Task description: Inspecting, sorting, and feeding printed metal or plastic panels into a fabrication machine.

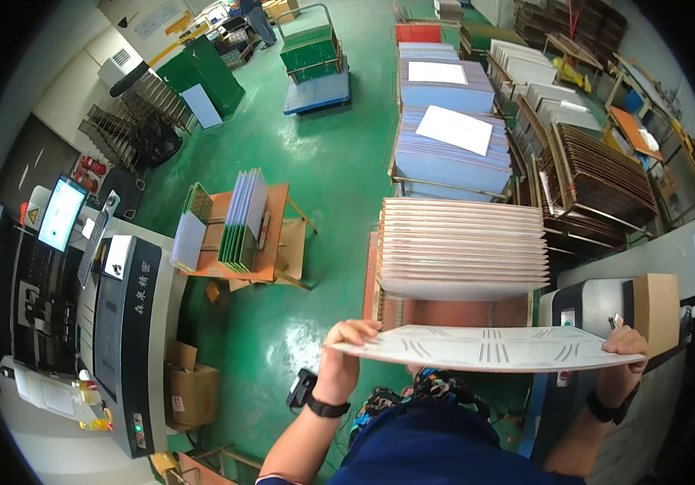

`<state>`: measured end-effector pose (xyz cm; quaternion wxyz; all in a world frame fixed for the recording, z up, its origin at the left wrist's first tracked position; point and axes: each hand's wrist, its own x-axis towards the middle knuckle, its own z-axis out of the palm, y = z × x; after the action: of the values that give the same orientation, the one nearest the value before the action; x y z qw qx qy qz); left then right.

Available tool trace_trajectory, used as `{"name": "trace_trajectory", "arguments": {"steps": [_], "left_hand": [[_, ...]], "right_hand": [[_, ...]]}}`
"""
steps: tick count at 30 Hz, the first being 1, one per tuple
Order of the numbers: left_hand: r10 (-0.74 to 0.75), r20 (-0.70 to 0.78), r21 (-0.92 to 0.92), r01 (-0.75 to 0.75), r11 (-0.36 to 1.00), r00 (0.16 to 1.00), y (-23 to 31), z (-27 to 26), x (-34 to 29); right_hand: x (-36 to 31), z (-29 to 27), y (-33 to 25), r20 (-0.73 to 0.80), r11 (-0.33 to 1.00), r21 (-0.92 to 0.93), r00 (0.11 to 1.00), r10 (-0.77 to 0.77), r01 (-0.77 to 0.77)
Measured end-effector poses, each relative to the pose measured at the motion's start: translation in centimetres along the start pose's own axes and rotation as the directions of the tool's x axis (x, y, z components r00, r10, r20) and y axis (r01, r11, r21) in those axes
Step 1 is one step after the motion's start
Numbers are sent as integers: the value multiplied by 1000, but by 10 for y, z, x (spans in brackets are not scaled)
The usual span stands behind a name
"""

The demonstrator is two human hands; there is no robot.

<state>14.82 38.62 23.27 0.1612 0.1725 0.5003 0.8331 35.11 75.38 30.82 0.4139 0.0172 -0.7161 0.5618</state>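
A wide white panel with groups of short dark lines spans the space in front of my body, its face tipped upward. At its left end my left hand grips the edge, fingers over the top. My right hand holds the opposite end the same way. Just beyond the panel stands a rack of upright pale panels, packed side by side. The reddish base of that rack shows between its panels and the one I hold.
Left stands a machine with a lit screen; another machine is close on my right. An orange-topped table carries green-edged boards. Farther off are stacks of blue panels, brown racks, and a blue trolley.
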Motion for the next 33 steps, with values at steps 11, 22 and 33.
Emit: {"name": "trace_trajectory", "arguments": {"steps": [11, 22, 33], "left_hand": [[-140, -87, 39, 144, 989, 986, -47, -38, 108], [-213, -72, -19, 212, 977, 974, -44, -41, 115], [-192, -64, -14, 191, 981, 979, -47, -43, 111]], "right_hand": [[6, 38, 94, -1, 903, 119, 910, 416, -413], [10, 39, 80, -93, 891, -36, 889, 449, -453], [6, 36, 82, -95, 848, 12, 843, 529, -530]]}}
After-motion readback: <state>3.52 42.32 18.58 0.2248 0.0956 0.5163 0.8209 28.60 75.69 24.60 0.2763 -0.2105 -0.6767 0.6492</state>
